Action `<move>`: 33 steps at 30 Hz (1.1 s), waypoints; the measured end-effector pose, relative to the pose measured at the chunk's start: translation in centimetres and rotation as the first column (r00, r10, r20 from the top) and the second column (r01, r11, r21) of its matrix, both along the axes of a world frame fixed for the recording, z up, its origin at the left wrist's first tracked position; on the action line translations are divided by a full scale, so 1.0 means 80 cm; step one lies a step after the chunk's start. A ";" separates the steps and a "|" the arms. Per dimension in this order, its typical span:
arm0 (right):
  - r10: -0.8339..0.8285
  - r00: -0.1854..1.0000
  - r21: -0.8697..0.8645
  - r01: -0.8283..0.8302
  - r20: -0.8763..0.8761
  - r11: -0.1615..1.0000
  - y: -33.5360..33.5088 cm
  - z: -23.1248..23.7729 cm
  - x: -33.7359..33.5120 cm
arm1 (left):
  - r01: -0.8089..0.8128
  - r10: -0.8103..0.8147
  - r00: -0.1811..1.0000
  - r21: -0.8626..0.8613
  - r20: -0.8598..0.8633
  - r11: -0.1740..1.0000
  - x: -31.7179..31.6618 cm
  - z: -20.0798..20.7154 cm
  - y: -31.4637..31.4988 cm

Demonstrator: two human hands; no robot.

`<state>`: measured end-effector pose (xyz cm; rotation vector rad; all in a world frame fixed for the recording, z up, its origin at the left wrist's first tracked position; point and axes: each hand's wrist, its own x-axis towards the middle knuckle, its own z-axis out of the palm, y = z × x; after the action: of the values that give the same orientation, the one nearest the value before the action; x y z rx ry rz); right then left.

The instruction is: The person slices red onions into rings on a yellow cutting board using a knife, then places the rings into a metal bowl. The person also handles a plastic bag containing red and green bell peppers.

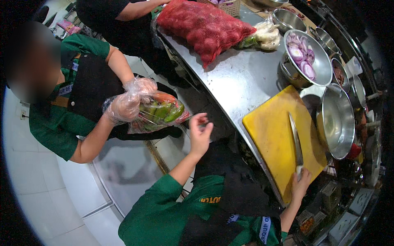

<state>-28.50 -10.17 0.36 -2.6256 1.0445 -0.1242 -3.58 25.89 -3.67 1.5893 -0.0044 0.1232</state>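
My left hand [200, 134] is raised beside the table, fingers loosely curled and apart from the thumb, with nothing visible in it. Just to its left, a clear plastic bag [162, 111] of green and reddish peppers is held by a co-worker's gloved hands [127, 105]. My right hand [300, 184] closes round the pale handle of a large kitchen knife [296, 141]. The knife lies on a yellow cutting board [266, 135], blade pointing away from me; part of its handle is hidden by my fingers.
A red mesh sack [205, 28] of round produce lies on the steel table [221, 82], near bagged pale vegetables [266, 36]. Metal bowls stand to the right, one with sliced purple onions [301, 55], another metal bowl [337, 123] beside the board. Another person [111, 24] stands behind.
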 end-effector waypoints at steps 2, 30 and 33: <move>0.054 0.997 -0.013 -0.054 0.053 0.998 0.008 0.009 0.028 | -0.144 0.144 0.990 0.005 0.001 0.990 -0.013 -0.002 0.020; 0.484 0.686 -0.064 -0.542 0.543 0.838 0.085 0.090 0.234 | 0.383 -0.382 0.924 0.066 -0.033 0.921 -0.015 0.038 0.014; 0.459 0.723 -0.077 -0.495 0.517 0.866 0.073 0.091 0.239 | 0.584 -0.466 0.781 0.223 -0.415 0.780 0.000 0.019 0.026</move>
<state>-9.42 -4.35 7.66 -2.4810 0.1660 -0.6290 -3.54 27.93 -2.13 1.8793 -0.2229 -0.6387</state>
